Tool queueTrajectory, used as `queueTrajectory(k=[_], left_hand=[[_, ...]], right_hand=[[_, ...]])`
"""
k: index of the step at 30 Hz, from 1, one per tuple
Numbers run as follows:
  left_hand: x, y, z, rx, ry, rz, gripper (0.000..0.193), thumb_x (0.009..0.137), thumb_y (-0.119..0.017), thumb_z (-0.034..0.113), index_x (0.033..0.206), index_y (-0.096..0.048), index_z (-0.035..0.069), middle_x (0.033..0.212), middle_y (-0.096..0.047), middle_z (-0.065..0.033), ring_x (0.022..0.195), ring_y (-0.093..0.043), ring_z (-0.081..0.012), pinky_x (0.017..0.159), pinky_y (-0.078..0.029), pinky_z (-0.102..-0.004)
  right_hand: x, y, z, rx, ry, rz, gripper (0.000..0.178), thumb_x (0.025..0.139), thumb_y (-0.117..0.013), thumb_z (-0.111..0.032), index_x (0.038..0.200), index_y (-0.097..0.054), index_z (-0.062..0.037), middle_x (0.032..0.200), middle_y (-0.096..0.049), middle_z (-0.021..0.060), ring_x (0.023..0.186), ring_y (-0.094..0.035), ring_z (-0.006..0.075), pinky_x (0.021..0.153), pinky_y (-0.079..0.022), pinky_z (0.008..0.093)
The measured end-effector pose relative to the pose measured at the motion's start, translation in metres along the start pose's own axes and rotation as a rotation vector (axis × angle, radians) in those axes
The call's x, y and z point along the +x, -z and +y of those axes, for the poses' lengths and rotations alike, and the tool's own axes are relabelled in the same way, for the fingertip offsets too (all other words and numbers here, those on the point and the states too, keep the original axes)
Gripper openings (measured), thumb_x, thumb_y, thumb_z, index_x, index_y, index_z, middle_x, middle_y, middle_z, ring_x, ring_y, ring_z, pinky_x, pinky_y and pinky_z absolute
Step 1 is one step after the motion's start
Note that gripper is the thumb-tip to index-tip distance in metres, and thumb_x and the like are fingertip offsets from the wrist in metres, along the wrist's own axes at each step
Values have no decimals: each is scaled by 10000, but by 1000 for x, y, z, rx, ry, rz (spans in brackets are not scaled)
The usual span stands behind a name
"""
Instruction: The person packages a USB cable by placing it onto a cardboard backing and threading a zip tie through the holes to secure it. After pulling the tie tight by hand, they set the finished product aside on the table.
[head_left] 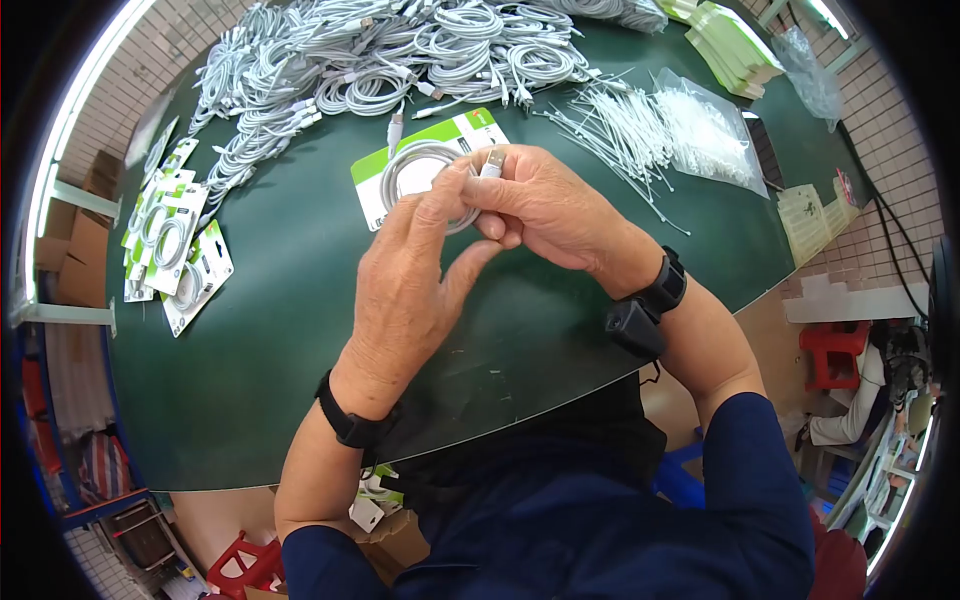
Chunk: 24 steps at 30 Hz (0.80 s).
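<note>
A coiled light-grey USB cable (395, 172) is between my hands above the table, its metal USB plug (493, 160) sticking up by my right thumb. My left hand (395, 275) pinches the coil's near side with thumb and fingers bent inward. My right hand (550, 205) is closed on the coil's right side, next to the plug. Behind the coil is a green and white backing card (368, 205), partly covered by the cable and my fingers. The cable's other connector (395, 132) points away from me over the card.
A large heap of grey cables (390, 50) covers the table's (560, 330) far side. Loose white cable ties (620, 125) lie right, beside a clear bag of ties (705, 140). Green-white cards (730, 50) are stacked far right. Carded cables (170, 240) pile up left.
</note>
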<state>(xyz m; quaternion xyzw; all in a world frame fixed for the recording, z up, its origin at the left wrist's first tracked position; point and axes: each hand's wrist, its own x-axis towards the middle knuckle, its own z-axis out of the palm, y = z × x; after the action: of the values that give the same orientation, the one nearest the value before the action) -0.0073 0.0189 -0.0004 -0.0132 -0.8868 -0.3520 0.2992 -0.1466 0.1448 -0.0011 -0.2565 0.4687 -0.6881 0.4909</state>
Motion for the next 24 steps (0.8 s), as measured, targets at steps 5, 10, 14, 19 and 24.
queueTrajectory(k=[5,10,14,19,24], left_hand=[[4,5,-10,18,-123,17,497,759,-796,-13,1233,-677,82,994,-689,-106,888,-666,-271,748,-543,-372],[7,8,-20,-3,-277,70,331,776,-784,-47,1087,-737,57,899,-703,-95,805,-665,-229,694,-534,-323],[9,14,-21,-2,-299,74,269,801,-775,-65,1050,-745,35,892,-716,-102,771,-666,-189,675,-532,-285],[12,22,-18,19,-274,78,294,752,-789,-53,1021,-750,56,865,-688,-77,767,-653,-217,669,-525,-312],[14,28,-14,91,-360,21,325,701,-781,-35,1003,-746,80,862,-655,-56,779,-633,-229,648,-512,-332]], right_hand=[[-3,0,-9,-55,168,48,435,1012,-626,-196,1356,-490,33,921,-656,37,636,-559,46,537,-433,170],[-6,0,-6,14,117,36,521,1005,-633,-187,1429,-415,24,1024,-688,86,669,-586,56,569,-453,173],[-11,-8,-11,-142,173,87,539,968,-673,-158,1431,-437,-12,1106,-685,89,768,-624,82,617,-486,204],[-15,-5,-11,-960,740,171,500,870,-748,-101,1333,-558,-83,1184,-663,70,935,-655,168,702,-550,293],[-7,1,-5,-1186,959,55,450,785,-787,-73,1206,-630,-100,1194,-656,67,1003,-651,245,757,-573,361]])
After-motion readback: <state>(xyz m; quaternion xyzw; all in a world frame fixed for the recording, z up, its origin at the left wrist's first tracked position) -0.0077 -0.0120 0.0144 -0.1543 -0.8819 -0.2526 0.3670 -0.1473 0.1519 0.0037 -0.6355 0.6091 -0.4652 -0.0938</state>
